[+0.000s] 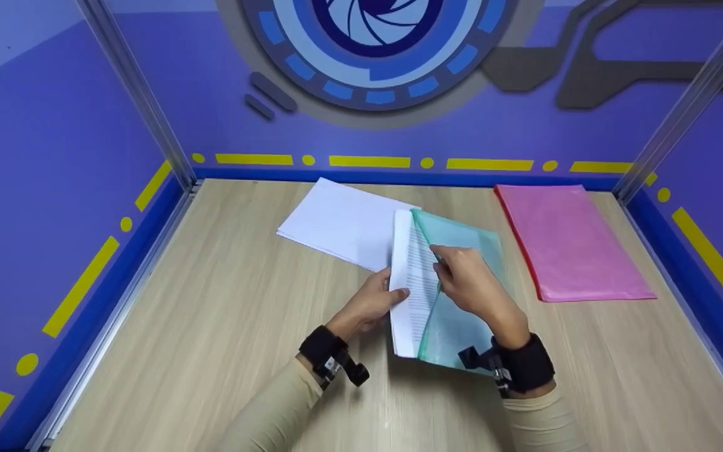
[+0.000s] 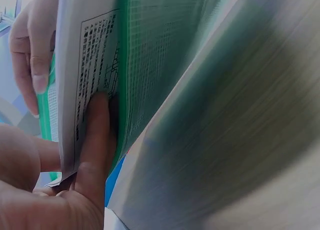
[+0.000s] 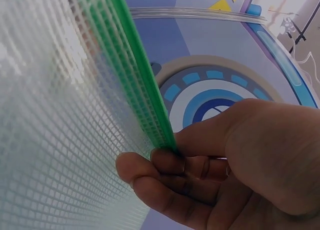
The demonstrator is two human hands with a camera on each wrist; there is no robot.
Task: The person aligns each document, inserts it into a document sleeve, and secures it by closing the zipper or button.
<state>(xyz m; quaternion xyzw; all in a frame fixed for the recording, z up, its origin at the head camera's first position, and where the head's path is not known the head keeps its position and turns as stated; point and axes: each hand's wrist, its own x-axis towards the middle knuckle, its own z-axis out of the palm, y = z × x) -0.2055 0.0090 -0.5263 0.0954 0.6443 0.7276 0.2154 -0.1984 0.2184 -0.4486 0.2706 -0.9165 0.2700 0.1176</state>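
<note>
A translucent green zip pouch [image 1: 465,326] with a mesh weave is held up off the table, its long zip side gaping to the left. Printed sheets of paper [image 1: 403,314] lie partly inside it, their left edge sticking out. My left hand [image 1: 371,303] pinches that edge, thumb on the near face and fingers behind; in the left wrist view a finger [image 2: 95,135] lies against a printed page. With my right hand [image 1: 471,282] I pinch the green zip edge [image 3: 145,80] of the pouch's upper layer between thumb and fingers.
White sheets [image 1: 349,220] lie on the table behind the pouch, to the left. A pink zip pouch with a red edge [image 1: 578,245] lies flat at the right. Purple panels [image 1: 54,157] wall in the wooden table [image 1: 211,326] at the back and both sides.
</note>
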